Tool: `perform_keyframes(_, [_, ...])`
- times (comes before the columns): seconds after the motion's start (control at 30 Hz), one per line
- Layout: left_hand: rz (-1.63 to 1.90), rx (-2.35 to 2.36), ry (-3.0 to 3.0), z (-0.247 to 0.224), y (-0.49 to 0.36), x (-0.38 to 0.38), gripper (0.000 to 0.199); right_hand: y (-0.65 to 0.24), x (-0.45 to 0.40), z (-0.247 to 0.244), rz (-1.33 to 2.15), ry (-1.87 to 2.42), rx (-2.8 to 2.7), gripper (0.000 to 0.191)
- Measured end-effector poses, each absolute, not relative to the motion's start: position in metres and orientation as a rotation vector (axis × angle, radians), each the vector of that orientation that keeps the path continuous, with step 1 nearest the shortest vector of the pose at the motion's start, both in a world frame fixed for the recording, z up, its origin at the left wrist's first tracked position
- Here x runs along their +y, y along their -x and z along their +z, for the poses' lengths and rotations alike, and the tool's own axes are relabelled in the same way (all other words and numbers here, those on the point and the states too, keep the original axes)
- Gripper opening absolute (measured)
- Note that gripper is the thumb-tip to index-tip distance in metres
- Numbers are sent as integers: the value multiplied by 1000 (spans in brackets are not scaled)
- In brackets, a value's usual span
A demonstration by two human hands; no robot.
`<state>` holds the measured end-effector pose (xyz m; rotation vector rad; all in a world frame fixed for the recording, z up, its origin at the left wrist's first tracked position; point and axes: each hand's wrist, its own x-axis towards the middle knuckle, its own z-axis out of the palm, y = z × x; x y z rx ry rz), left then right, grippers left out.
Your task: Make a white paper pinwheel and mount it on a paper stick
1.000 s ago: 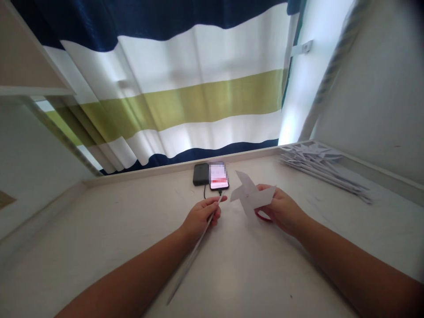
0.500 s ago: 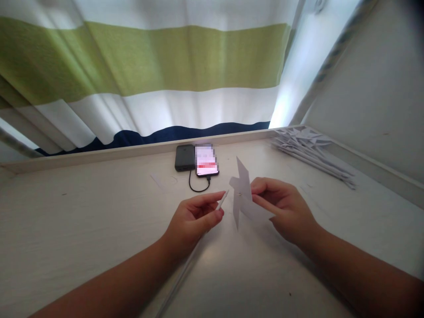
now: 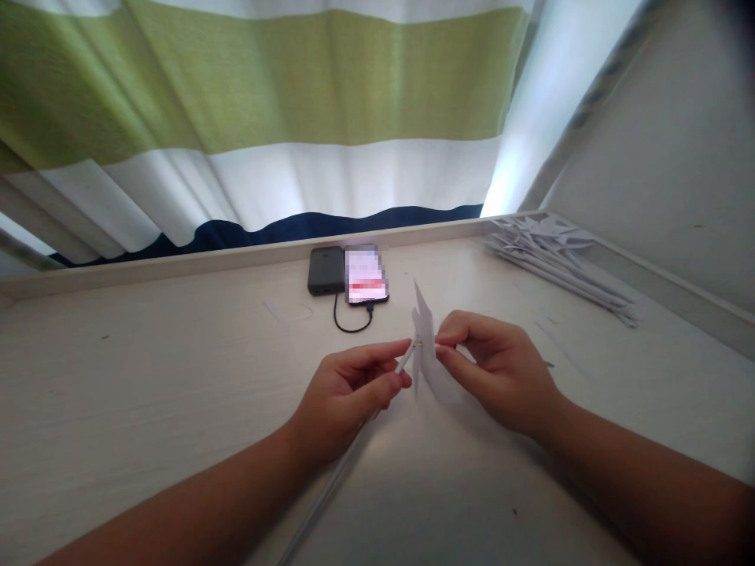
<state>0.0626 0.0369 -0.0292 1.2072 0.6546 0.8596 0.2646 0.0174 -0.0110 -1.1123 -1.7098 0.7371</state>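
My left hand (image 3: 357, 385) is closed round a thin white paper stick (image 3: 337, 472), near its upper end. The stick slants down toward the bottom edge of the view. Its tip meets the middle of a white paper pinwheel (image 3: 429, 365), where a small thin pin or wire shows between them. From the other side, my right hand (image 3: 492, 362) pinches at the pinwheel's centre with thumb and forefinger. The pinwheel is turned almost edge-on, and its blades stand out above and below. What exactly lies between the right fingertips is hidden.
A black power bank (image 3: 326, 271) and a lit phone (image 3: 366, 275), joined by a short cable (image 3: 345, 328), lie at the back of the white table (image 3: 177, 377). Several paper pinwheels on sticks (image 3: 554, 255) are piled at the back right. Paper scraps lie about. A striped curtain (image 3: 354, 79) hangs behind.
My right hand has brought the pinwheel left to the stick's tip and turned it more edge-on. Its fingers have shifted to the pinwheel's centre. My left hand keeps its hold.
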Motion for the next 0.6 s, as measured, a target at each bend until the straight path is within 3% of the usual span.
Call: perform_keyframes(0.6, [869,618,-1199,-34,-63,36,39,-265,15,-11,652,1128,-1800,8])
